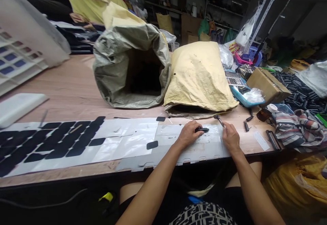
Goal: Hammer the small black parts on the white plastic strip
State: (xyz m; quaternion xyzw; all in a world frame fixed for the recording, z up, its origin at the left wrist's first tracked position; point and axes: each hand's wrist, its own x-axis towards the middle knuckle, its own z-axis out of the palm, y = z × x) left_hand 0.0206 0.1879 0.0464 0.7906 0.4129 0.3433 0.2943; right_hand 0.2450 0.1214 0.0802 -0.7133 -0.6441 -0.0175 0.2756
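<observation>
My left hand (188, 133) rests on the clear plastic sheet (133, 139) at the table's front edge, fingers closed on a small black oblong piece (202, 129). My right hand (230, 137) sits just to its right, pinching a thin metal tool (220, 120) whose tip points up and left. Rows of black rounded tiles (53, 143) lie stuck on the sheet to the left. Two loose black tiles (152, 145) lie between those rows and my hands.
A grey-green sack (122, 58) lies open toward me; beside it sits a yellow sack (199, 75). To the right are a calculator (233, 78), a cardboard box (267, 85), a plaid cloth (298, 129) and small black parts. Another person in yellow (89, 3) sits at the far left.
</observation>
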